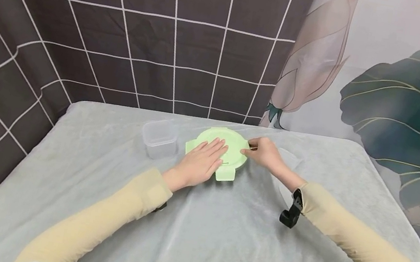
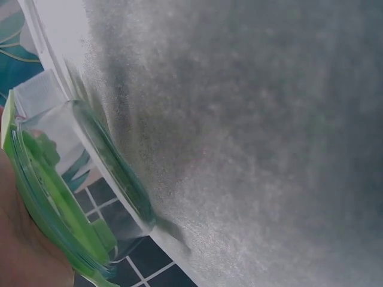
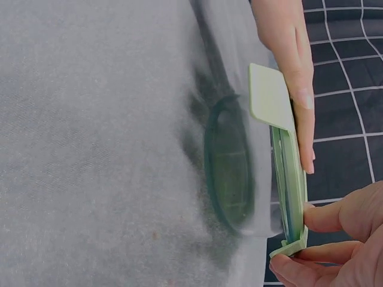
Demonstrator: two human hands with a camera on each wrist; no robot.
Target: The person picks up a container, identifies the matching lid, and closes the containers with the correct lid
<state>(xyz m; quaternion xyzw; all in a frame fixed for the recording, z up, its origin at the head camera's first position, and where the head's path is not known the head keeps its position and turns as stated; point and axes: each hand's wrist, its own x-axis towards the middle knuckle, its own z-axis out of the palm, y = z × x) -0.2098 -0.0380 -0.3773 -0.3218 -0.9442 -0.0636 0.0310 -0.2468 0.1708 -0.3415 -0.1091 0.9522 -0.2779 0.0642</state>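
Note:
A round glass food container (image 3: 254, 179) with a light green lid (image 1: 235, 147) sits toward the back of the table. My left hand (image 1: 201, 162) lies flat on the lid with its fingers extended. At the lid's right edge, my right hand (image 1: 265, 154) pinches a locking flap between thumb and fingers, seen close up in the right wrist view. Another flap (image 3: 267, 95) on the near side sticks outward from the rim. In the left wrist view, the glass wall (image 2: 116, 170) shows below the green rim.
Left of the container stands a clear plastic box (image 1: 159, 141). A transparent flat piece (image 1: 290, 158) lies to the right, partly behind my right forearm. Grey cloth (image 1: 215, 244) covers the table, and a dark gridded curtain (image 1: 195, 48) hangs behind it.

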